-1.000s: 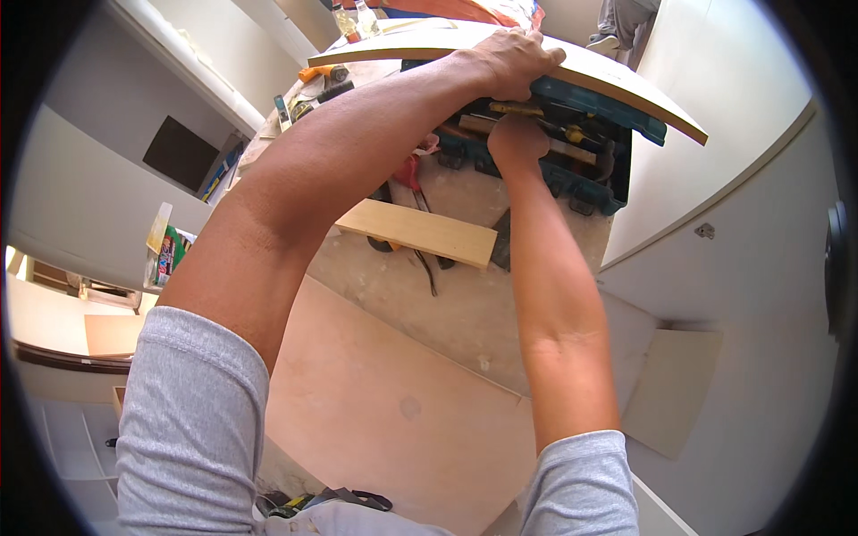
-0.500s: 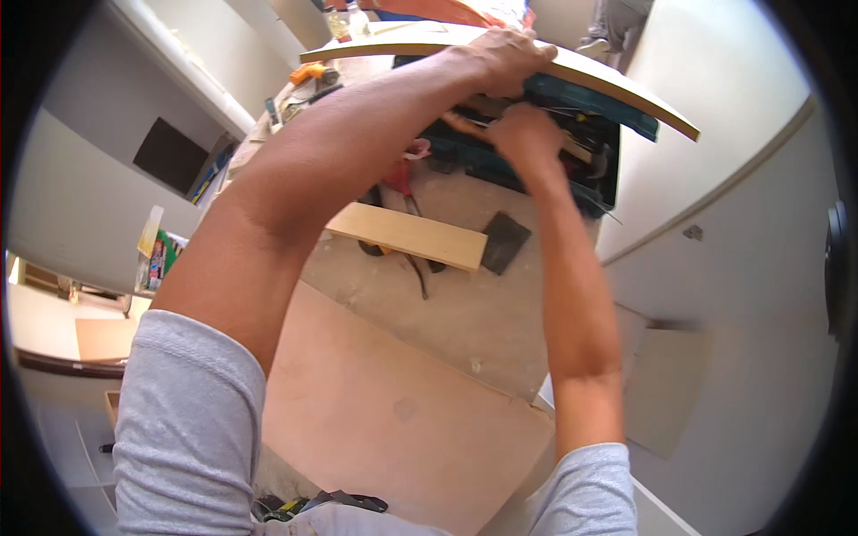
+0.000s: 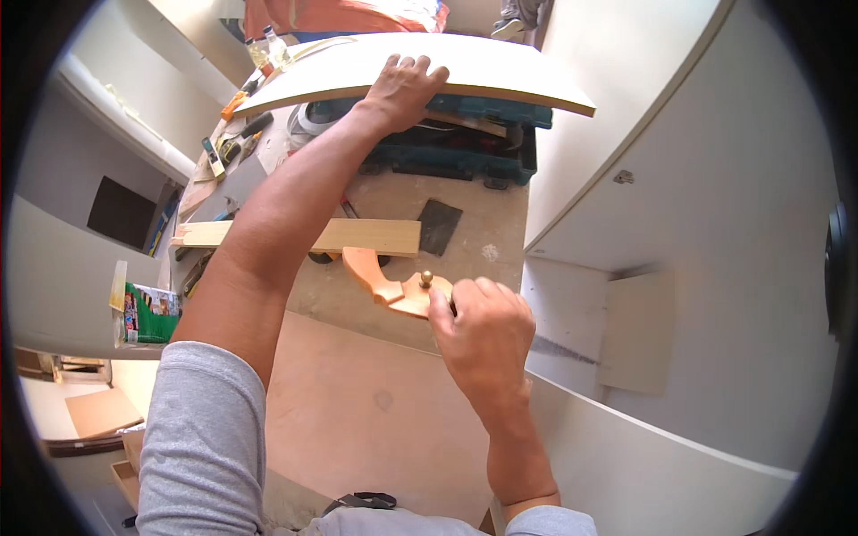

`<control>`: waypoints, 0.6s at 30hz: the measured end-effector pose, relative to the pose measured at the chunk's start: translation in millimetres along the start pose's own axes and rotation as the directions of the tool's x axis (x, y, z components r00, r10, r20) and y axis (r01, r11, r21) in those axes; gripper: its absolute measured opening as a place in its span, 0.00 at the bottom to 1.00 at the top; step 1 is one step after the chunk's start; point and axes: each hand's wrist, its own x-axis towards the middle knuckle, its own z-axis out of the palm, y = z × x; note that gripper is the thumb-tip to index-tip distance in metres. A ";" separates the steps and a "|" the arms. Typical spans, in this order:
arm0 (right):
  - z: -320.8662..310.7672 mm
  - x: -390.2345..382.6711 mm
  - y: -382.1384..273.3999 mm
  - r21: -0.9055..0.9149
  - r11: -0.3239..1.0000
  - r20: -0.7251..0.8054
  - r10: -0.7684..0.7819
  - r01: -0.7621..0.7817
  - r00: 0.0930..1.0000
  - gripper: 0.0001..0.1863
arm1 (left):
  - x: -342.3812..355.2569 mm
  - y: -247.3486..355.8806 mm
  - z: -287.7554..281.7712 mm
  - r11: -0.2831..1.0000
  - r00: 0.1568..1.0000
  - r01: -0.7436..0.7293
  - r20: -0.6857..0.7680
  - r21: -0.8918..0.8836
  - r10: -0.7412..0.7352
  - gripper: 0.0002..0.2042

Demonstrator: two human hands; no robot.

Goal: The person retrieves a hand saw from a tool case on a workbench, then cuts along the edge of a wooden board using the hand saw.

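Note:
My left hand (image 3: 398, 94) grips the near edge of a large white board (image 3: 492, 62) with pale brown edging, which lies over a teal tool case (image 3: 469, 170). Below it, my right hand (image 3: 483, 330) is closed round a light wooden tool (image 3: 366, 272) with a curved handle and a small brass knob. A pale plank (image 3: 375, 237) lies just beyond that tool, crossing under my left forearm. A dark flat square (image 3: 440, 225) is beside the plank on the dusty surface.
Scattered hand tools (image 3: 231, 147) line the left. A green-labelled container (image 3: 147, 317) is near the lower left. A white cabinet panel (image 3: 590, 134) borders the right. A person's grey-trousered leg and foot (image 3: 509, 22) show at the top, beside orange-red sheeting (image 3: 340, 16).
My right hand has come out of the teal case toward me, bringing the wooden tool. My left hand and the white board appear lower and further left in the view.

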 end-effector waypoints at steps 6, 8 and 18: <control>-20.3 -45.2 7.6 0.120 0.982 -0.131 0.163 -0.147 0.978 0.20 | -25.0 22.7 20.5 0.998 0.990 0.068 0.122 0.012 -0.069 0.29; -23.2 -57.2 16.5 0.083 0.979 -0.094 0.196 -0.188 0.976 0.19 | -36.7 23.0 26.8 0.999 0.985 0.045 0.168 -0.017 -0.042 0.36; -43.2 -67.4 30.2 0.122 0.974 -0.146 0.206 -0.190 0.968 0.19 | -79.2 63.1 -51.5 0.802 0.935 0.306 0.320 -0.512 -0.152 0.40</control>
